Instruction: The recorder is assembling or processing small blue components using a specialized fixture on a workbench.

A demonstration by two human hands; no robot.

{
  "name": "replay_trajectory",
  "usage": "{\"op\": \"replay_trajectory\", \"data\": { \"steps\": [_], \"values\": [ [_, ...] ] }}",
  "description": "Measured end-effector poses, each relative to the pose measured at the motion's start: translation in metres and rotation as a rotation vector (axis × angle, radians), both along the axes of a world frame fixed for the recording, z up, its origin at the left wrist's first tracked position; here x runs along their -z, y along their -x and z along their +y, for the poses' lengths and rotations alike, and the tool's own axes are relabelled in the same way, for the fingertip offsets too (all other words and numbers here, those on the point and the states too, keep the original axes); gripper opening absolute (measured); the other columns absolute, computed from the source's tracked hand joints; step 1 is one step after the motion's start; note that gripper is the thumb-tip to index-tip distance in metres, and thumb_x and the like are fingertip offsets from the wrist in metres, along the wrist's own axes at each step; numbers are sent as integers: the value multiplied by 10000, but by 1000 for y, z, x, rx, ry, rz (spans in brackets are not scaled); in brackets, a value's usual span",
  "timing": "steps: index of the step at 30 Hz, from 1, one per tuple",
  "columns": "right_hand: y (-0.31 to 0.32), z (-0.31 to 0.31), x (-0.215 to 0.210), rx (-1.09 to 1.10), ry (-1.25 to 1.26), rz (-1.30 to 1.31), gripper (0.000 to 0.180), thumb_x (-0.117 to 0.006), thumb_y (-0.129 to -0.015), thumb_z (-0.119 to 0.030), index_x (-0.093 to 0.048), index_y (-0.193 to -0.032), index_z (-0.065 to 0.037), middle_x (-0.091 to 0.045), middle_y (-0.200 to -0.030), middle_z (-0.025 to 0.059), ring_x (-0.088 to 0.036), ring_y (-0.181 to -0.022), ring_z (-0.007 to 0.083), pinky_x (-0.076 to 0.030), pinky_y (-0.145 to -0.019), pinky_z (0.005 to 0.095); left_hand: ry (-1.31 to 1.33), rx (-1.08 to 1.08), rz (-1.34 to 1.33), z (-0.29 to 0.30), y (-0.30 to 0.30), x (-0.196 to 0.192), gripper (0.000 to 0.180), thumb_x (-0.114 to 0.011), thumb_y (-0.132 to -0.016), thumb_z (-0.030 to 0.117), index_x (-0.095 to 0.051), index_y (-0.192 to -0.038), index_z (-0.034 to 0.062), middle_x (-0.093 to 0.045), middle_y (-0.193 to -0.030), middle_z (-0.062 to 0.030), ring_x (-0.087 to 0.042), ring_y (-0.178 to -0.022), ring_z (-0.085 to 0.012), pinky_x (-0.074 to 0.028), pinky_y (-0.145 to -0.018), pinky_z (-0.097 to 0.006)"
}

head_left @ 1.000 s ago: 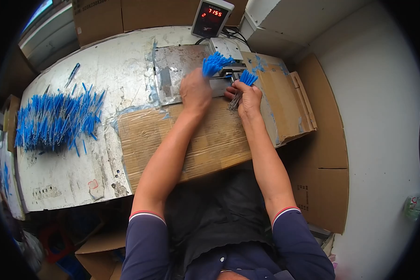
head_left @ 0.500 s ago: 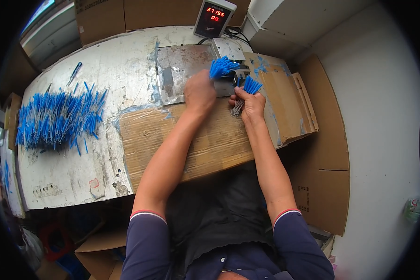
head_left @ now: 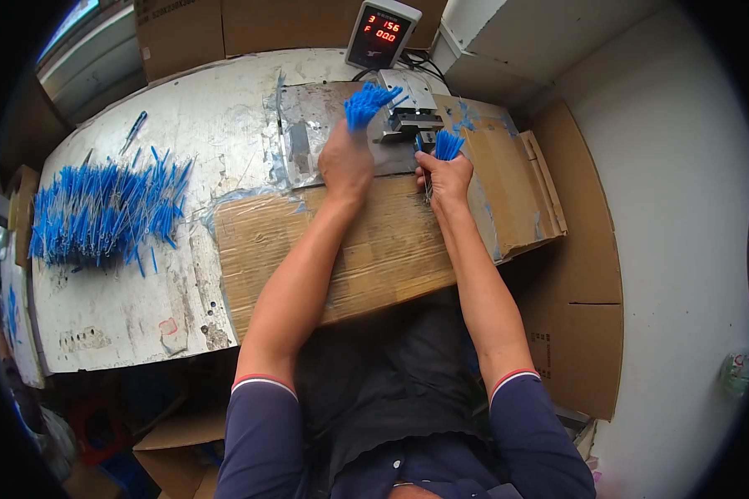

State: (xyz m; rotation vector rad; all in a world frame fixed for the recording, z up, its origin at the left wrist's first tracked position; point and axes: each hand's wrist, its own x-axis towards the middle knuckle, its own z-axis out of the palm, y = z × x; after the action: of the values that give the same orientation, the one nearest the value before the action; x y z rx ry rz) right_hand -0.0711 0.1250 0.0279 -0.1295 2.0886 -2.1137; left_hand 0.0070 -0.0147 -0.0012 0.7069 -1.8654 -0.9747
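**Both hands holding blue bundles at the small metal fixture**

Left hand [head_left: 346, 162]: clenched around a bundle of blue-tipped pieces [head_left: 366, 103], which fans out above the fist, over the far part of the grey metal plate [head_left: 304, 137]. Hand rests on or just above the plate; contact cannot be told.

Right hand [head_left: 446, 179]: clenched around a smaller blue bundle [head_left: 448, 145], tips pointing far, just beside the small metal fixture [head_left: 408, 112] that stands on the plate between the two hands. Thin wires seem to trail below the right hand; too small to be sure.

Surroundings: plate lies on the white, worn counter [head_left: 225, 125]. Flattened cardboard sheet [head_left: 374, 249] under both forearms, taped to the counter at its near-left edge. A large loose heap of blue pieces [head_left: 104, 208] lies on the left of the counter, well apart from the hands, not in any container. Digital readout box with red digits [head_left: 383, 33] stands at the far edge, behind the fixture. Open cardboard box [head_left: 175, 445] on the floor, near left; contents not visible.
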Motion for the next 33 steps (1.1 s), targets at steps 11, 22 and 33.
{"op": "replay_trajectory", "data": {
  "steps": [11,22,33],
  "values": [
    [9,-18,7,71,-85,59,206,-776,-759,44,-596,-853,18,-646,-728,93,-654,-532,171,-525,-391,290,-50,40,64,0,1,0,179,-555,-981,236,-605,-943,68,-665,-846,-202,-644,-818,-444,-480,-724,-540],
    [4,8,9,-153,277,-66,178,-707,-860,-58,-624,-990,31,-669,-857,98,-694,-691,218,-620,-582,348,76,94,-39,1,2,4,120,-611,-937,163,-632,-1003,64,-680,-879,-209,-650,-852,-441,-485,-738,-537],
    [0,16,9,-86,254,-125,153,-721,-859,18,-650,-994,19,-685,-848,104,-694,-693,205,-640,-585,376,92,132,-62,7,0,-5,140,-549,-924,147,-660,-937,63,-680,-857,-212,-653,-834,-440,-489,-740,-551]
  ]
}}
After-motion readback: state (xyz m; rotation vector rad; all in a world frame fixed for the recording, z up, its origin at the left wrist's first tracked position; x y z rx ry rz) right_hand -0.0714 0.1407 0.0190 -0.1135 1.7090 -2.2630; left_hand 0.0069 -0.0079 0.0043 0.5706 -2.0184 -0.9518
